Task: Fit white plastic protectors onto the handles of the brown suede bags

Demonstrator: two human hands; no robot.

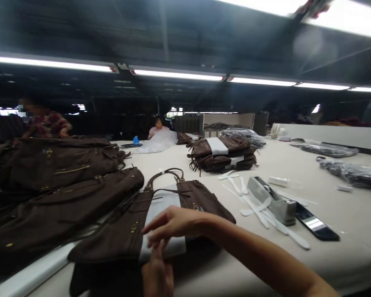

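A dark brown handbag (204, 194) lies flat on the table in front of me, its handles (165, 172) pointing away. A white paper band (163, 202) runs across its middle. My right hand (173, 225) reaches in from the right over this band, fingers stretched out and slightly bent. Below it, at the bag's near edge, my left hand (157, 268) points its fingers upward, close to the right fingertips. The left hand is dim and partly smeared; nothing can be made out in it. Whether the fingertips touch each other is unclear.
More brown bags (64, 165) are piled at left. Banded bags (222, 152) are stacked farther back. At right are a grey tape dispenser (273, 200), white plastic strips (256, 210), a phone (317, 220) and plastic-wrapped bags (355, 173). Two people (51, 123) are across the table.
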